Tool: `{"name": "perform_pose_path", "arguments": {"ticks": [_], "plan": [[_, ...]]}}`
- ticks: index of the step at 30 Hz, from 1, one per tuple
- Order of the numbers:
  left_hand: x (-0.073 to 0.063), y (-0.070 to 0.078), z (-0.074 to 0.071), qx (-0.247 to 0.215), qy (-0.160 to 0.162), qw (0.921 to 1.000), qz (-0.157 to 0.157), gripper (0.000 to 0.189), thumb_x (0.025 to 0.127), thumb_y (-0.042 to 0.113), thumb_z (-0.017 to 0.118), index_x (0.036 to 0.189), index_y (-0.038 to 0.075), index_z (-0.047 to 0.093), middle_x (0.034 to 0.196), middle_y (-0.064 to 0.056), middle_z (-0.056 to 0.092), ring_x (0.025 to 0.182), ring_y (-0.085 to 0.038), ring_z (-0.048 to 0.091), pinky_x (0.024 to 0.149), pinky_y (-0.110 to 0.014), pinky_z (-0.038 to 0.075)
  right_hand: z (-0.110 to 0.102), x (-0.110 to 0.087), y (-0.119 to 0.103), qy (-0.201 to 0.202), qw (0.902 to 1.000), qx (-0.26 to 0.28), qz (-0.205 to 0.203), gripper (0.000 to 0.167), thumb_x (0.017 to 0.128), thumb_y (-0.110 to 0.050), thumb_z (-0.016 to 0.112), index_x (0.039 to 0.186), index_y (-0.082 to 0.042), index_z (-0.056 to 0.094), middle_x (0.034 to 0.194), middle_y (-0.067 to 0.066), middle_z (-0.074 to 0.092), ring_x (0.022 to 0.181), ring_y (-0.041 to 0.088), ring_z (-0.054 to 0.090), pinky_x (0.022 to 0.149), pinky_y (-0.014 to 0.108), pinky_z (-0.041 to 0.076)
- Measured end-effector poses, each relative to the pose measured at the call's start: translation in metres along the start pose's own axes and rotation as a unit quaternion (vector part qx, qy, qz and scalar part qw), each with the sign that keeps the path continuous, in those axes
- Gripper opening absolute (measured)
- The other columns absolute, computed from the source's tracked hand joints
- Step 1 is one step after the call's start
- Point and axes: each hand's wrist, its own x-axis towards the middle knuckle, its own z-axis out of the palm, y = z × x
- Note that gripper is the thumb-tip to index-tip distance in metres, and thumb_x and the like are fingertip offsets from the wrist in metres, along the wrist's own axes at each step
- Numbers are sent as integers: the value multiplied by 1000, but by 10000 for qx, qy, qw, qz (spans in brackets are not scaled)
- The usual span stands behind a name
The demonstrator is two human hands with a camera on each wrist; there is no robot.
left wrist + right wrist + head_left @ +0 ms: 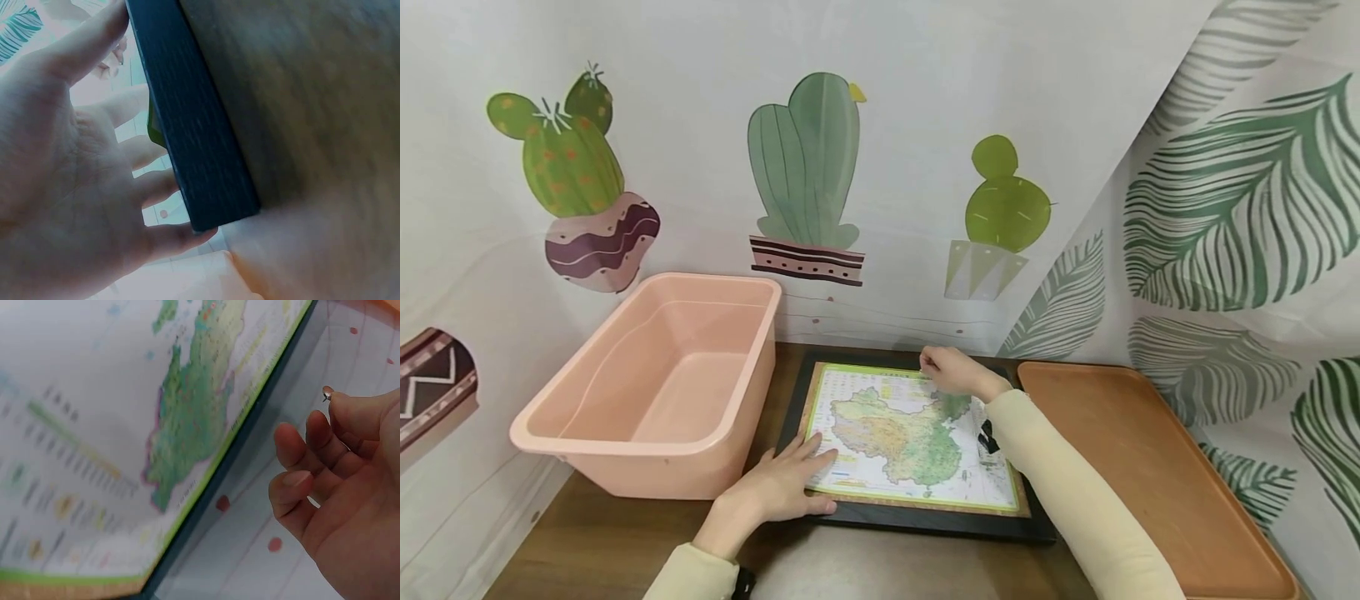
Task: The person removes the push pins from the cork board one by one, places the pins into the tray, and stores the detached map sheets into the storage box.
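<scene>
A printed map [887,437] with a green border lies on a cork board in a black frame [917,518], flat on the table. My left hand [781,483] rests on the board's near left corner, fingers spread over the map's edge. In the left wrist view, the thumb and fingers of that hand [94,169] lie along the black frame [194,119]. Over the far edge of the map, my right hand [955,371] is raised. In the right wrist view, the thumb and index finger of this hand [340,469] pinch a small shiny metal pin [327,396].
A deep pink plastic tub [647,450] stands left of the board, close to my left hand. On the right lies a brown tray [1112,450], partly behind my right sleeve. A cactus-print curtain [895,167] hangs just behind the board.
</scene>
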Motion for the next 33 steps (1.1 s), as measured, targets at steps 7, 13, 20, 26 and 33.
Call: {"name": "perform_pose_path", "arguments": {"ticks": [7,13,20,26,33], "plan": [[-2,-1,0,-10,-18,10000,-78,78,85,60,64,149,21,44,159,-12,24,146,-37,17,107,-68,17,-14,-22,-2,89,9996,-98,-235,24,107,-16,41,96,0,54,74,3,44,59,13,36,61,33,35],[-3,-2,0,-61,-6,9999,-84,77,86,58,65,149,20,44,159,-12,24,146,-37,17,106,-69,17,-21,-40,0,299,9980,-272,-484,22,106,-15,44,93,0,54,71,1,42,56,11,34,60,32,35],[-1,-1,-1,-23,-16,10000,-86,77,86,58,65,149,21,44,159,-12,24,146,-36,17,107,-68,17,-29,-70,12,596,9957,-275,-657,18,105,-14,47,87,-10,48,71,-1,40,56,9,33,57,30,34],[0,2,-1,-74,-18,10000,-26,76,86,58,65,149,20,44,159,-12,24,146,-37,17,106,-69,17,-39,-112,31,860,9956,-168,-323,17,104,-10,49,87,-11,48,71,-1,38,57,10,34,56,30,33],[-1,2,-2,-31,-8,10000,-19,76,86,57,65,149,19,45,159,-13,25,146,-38,17,106,-69,17,-51,-155,58,1219,9921,-120,268,14,104,-13,49,91,-10,52,72,-2,44,60,11,40,58,30,36]]}}
